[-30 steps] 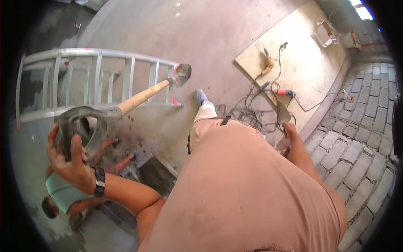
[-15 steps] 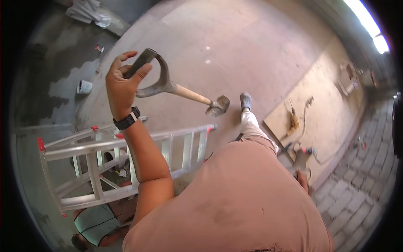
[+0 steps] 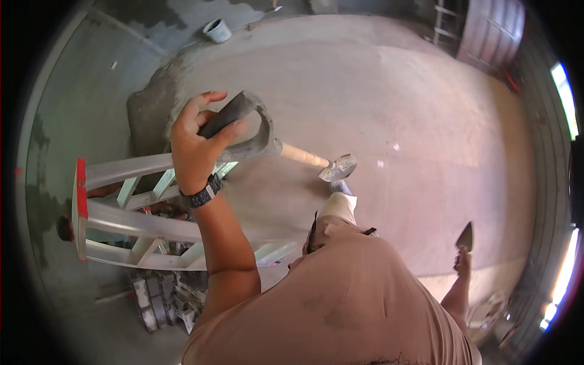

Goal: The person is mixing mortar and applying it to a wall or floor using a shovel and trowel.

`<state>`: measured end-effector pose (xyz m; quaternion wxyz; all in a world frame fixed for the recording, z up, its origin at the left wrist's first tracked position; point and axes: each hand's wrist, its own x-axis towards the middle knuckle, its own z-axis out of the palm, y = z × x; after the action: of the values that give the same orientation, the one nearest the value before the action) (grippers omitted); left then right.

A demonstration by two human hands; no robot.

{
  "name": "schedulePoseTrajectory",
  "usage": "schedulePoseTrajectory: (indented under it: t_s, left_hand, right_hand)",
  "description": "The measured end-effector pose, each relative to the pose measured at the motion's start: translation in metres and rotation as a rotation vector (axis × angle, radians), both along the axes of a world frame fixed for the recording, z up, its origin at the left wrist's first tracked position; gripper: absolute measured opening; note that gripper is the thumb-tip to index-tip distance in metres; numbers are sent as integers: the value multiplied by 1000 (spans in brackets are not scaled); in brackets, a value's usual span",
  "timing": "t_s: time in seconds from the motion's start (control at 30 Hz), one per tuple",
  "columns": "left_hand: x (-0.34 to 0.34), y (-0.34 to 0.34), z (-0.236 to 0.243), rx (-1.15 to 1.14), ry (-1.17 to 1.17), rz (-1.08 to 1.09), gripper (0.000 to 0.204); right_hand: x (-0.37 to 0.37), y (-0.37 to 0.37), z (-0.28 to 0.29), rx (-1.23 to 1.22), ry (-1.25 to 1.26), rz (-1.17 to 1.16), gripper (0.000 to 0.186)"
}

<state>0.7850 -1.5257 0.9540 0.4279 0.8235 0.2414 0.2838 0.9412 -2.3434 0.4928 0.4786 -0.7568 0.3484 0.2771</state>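
Observation:
My left hand (image 3: 198,134) grips the dark D-handle of a shovel (image 3: 302,154), its wooden shaft running away from me to a dirty metal blade just over my shoe (image 3: 340,188). An aluminium ladder (image 3: 125,219) with red end caps lies on the left, beneath and beside my left forearm. Out at my right side, my right hand (image 3: 462,261) holds a pointed trowel (image 3: 466,236), blade upward.
A co-worker (image 3: 66,229) is largely hidden behind the ladder. Blocks and rubble (image 3: 158,301) lie at lower left. A pale bucket (image 3: 216,30) stands up front, another ladder (image 3: 444,24) and metal sheets (image 3: 490,27) at upper right. A board (image 3: 444,283) lies behind my right arm.
I have moved forward and turned: the board, tools and co-worker slid back toward the lower edge. The shovel is now held farther out ahead, and the trowel shows clearly at my right.

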Motion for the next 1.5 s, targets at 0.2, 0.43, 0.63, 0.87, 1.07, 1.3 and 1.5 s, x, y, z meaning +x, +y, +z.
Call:
schedulePoseTrajectory:
  t_s: [0.2, 0.43, 0.63, 0.87, 1.07, 1.3, 1.5]
  left_hand:
    - [78, 105, -13, 37, -33, 72, 53]
    - [159, 245, -13, 89, 13, 176, 50]
    - [190, 384, -23, 129, 98, 541, 47]
    - [236, 566, -55, 463, 213, 919, 43]
    - [254, 697, -52, 40, 14, 1219, 44]
    - [240, 873, -100, 20, 110, 1436, 50]
    - [232, 1088, -113, 5, -15, 1420, 44]
  right_hand:
    - [259, 216, 63, -92, -310, -13, 31]
    - [345, 431, 52, -186, -53, 713, 33]
    - [388, 565, -40, -187, 293, 694, 38]
    - [639, 796, -93, -213, 373, 835, 42]
    - [883, 1163, -44, -92, 95, 1128, 45]
    - [838, 1650, 120, 70, 2, 1677, 48]
    - [818, 1836, 73, -92, 136, 1710, 48]
